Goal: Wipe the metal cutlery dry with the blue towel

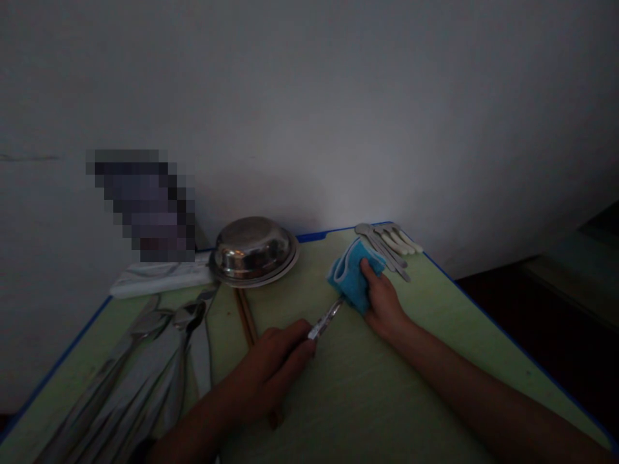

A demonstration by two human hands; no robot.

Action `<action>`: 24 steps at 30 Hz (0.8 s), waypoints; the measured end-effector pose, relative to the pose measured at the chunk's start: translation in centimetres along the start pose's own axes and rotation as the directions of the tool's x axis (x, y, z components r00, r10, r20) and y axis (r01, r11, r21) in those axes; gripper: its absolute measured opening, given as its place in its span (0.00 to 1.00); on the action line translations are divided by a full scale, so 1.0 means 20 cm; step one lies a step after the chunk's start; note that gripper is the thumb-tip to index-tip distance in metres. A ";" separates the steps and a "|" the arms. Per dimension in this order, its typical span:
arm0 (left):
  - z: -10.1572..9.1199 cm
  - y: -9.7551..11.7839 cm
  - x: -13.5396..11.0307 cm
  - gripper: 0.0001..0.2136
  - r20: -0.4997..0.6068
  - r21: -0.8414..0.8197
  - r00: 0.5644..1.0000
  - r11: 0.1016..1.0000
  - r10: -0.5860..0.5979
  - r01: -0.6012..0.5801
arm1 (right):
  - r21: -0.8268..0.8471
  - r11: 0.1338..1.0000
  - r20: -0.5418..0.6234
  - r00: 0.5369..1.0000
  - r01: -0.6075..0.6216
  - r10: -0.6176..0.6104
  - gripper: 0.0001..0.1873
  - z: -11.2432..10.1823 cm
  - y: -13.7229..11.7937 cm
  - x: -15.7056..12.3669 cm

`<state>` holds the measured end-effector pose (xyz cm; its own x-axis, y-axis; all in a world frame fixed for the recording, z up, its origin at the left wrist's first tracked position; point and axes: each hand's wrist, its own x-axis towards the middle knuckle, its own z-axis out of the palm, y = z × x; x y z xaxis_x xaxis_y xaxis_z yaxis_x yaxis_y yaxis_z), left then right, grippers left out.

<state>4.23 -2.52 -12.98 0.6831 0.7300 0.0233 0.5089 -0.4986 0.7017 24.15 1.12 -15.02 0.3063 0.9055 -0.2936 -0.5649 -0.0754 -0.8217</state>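
My left hand (275, 364) is closed on the handle end of a metal utensil (325, 320) that lies across the green table (435, 335). The utensil's other end is hidden inside a folded blue cloth (352, 274). My right hand (384, 299) grips that cloth, fingers wrapped around it and the utensil within. Both hands rest low over the table's middle.
An upturned steel bowl (254, 248) sits on a plate at the back. Several spoons (387, 245) lie at the back right corner. Many more metal utensils (145, 361) are spread at the left, beside brown chopsticks (245, 319) and a white packet (159, 277). A wall stands behind.
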 end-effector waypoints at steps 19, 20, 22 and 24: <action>0.03 0.01 0.05 0.14 0.067 0.093 0.993 0.992 -0.095 0.088 | -0.081 0.988 0.105 0.987 0.129 -0.121 0.18 -0.01 0.03 0.00; 0.04 0.01 0.05 0.13 0.070 0.097 0.994 0.992 -0.088 0.081 | -0.071 0.991 0.094 0.989 0.118 -0.111 0.18 -0.01 0.03 0.00; 0.04 0.01 0.05 0.13 0.079 0.113 0.994 0.991 -0.076 0.067 | -0.074 0.993 0.073 0.993 0.096 -0.090 0.19 -0.01 0.03 0.00; 0.03 0.01 0.05 0.13 0.084 0.123 0.993 0.990 -0.078 0.067 | -0.111 0.988 0.062 0.993 0.111 -0.105 0.19 -0.02 0.04 0.00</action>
<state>5.40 -2.23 -13.27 0.6831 0.7246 -0.0917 0.6142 -0.5019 0.6090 24.00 0.92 -15.79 0.3159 0.9325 -0.1749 -0.4387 -0.0199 -0.8984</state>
